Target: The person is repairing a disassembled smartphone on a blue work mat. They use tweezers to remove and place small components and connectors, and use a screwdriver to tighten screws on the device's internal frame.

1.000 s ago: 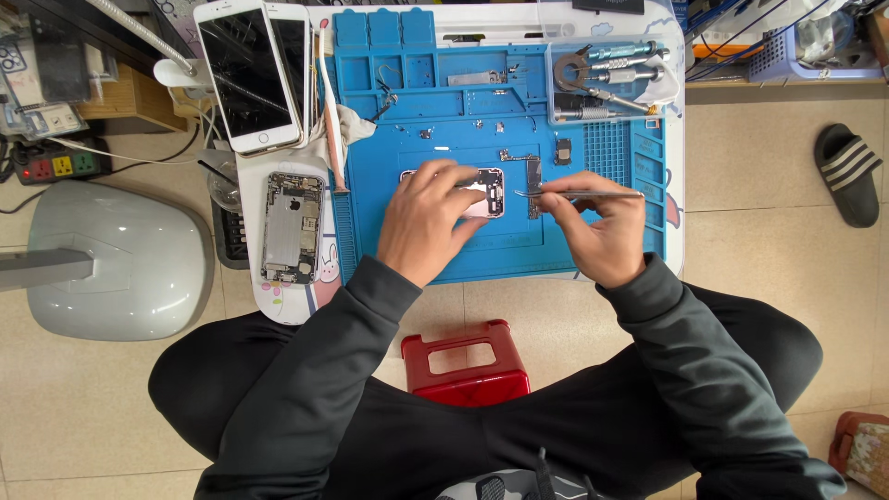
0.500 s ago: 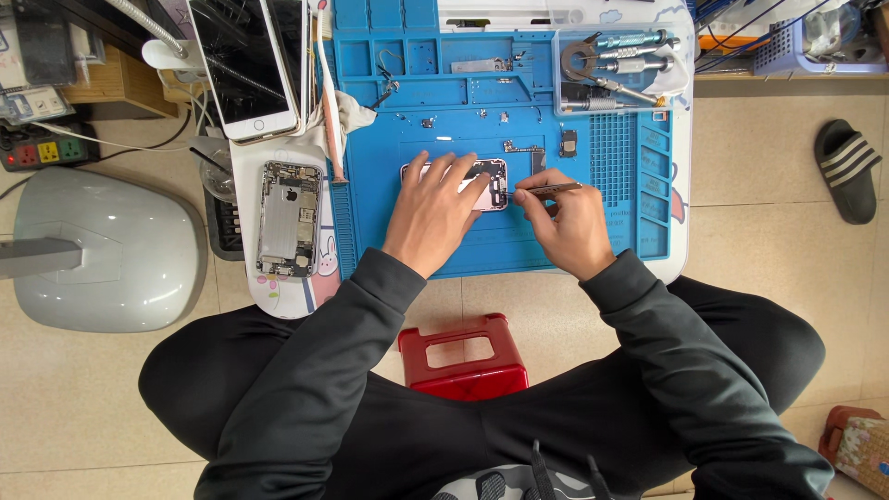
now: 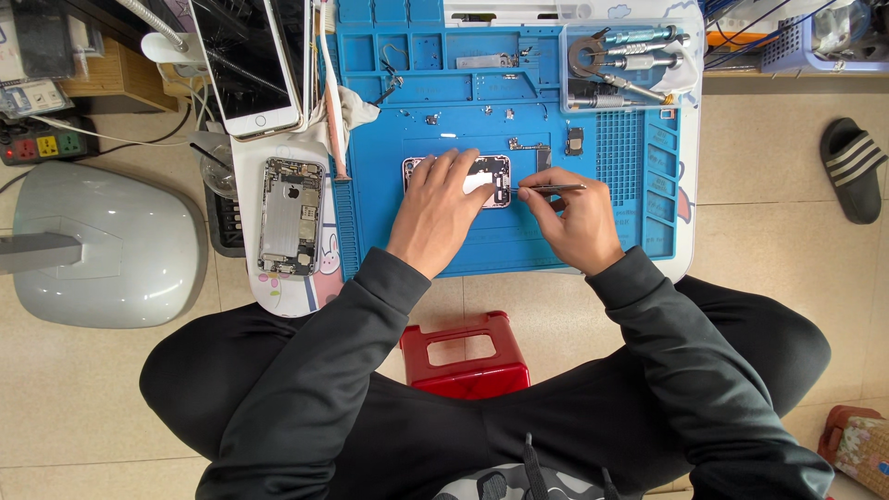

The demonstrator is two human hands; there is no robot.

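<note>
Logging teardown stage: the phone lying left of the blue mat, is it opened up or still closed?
Opened. The phone shell lies flat with no screen on it, its inner metal plates and components exposed. Two separate phones with dark screens lie beyond it.

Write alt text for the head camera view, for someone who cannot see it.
Seen from above, a left hand steadies an opened pink phone body on a blue silicone work mat, while the right hand points thin metal tweezers at it.

- The opened phone body (image 3: 482,176) lies on the repair mat (image 3: 444,102).
- At its 3 o'clock are the tweezers (image 3: 548,189).
- At 9 o'clock, beside the mat, lies another phone chassis (image 3: 290,216).
- At 1 o'clock stands the tool tray (image 3: 622,65).
</note>
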